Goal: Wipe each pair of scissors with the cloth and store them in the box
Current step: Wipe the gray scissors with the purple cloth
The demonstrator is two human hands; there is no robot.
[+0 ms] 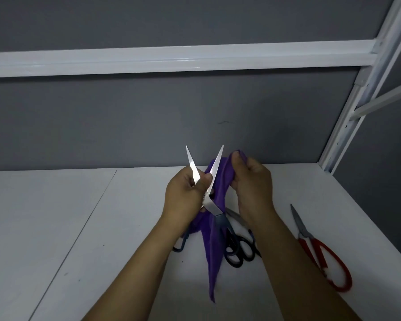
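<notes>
Above the white bench, left hand grips open scissors; right hand's fingers pinch purple cloth.

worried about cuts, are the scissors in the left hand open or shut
Open: the scissors in the left hand show two blades spread in a V.

The cloth and right forearm hide most blades of the black scissors.

Blue-grey scissors, blades spread upright, touch hanging purple cloth.
</notes>
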